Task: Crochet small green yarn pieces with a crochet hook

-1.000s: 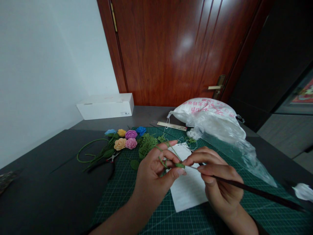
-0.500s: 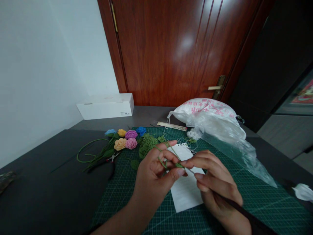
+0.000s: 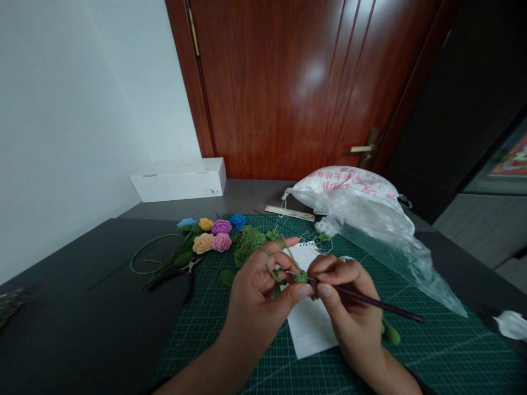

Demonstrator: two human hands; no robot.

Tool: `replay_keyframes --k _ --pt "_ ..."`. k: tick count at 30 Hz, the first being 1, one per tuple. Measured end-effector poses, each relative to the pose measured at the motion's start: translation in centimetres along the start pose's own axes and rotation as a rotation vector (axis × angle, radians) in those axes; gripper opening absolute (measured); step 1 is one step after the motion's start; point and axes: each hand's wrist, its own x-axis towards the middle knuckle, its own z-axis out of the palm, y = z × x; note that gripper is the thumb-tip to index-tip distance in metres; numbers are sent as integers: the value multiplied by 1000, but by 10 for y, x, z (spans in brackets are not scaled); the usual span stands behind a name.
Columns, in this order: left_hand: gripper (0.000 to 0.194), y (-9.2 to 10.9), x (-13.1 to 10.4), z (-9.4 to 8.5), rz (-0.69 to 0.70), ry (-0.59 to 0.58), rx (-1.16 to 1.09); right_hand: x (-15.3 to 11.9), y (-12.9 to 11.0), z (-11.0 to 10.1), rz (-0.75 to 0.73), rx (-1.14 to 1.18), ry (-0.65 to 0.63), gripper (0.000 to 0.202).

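A small green crocheted piece is pinched between the thumb and fingers of my left hand. Green yarn loops around the fingers of that hand, with one strand running over the raised index finger to the piece. My right hand grips a crochet hook whose dark handle points to the lower right. The thin metal end of the hook passes through the green piece. Both hands are above a white sheet of paper on the green cutting mat. A ball of green yarn lies behind my left hand.
Crocheted flowers with green stems and pliers lie at left. A white box is by the wall. A ruler and a plastic bag sit at the back. A green leaf shows beside my right wrist.
My right hand has turned and shifted slightly left, its fingers now closer together near the piece. The hook's dark handle has come into clear view, and the leaf beside the wrist now shows.
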Motion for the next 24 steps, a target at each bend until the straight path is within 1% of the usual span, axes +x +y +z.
replay_keyframes --k 1,3,5,8,10,13,16,20,24 --pt "51 -1 1 -1 7 -20 -10 1 0 3 73 75 11 3" --pt "41 -2 3 -3 43 -69 -30 4 0 6 181 201 10 6" --pt "28 -2 5 -4 88 -95 -23 7 0 5 234 285 -3 9" --pt "19 1 5 -4 124 -81 68 9 0 3 263 355 -11 11" --pt "19 3 4 -4 163 -74 165 9 -1 3 281 387 -7 13" --pt "27 3 2 -4 290 -64 284 8 -3 4 336 443 12 15" --pt "34 -3 -1 -6 406 -46 388 7 -5 4 366 498 18 14" --pt "34 -7 -4 -9 544 -33 604 8 -7 3 337 498 5 16" --pt "34 -5 -5 -9 617 -40 703 11 -9 2 274 447 -44 14"
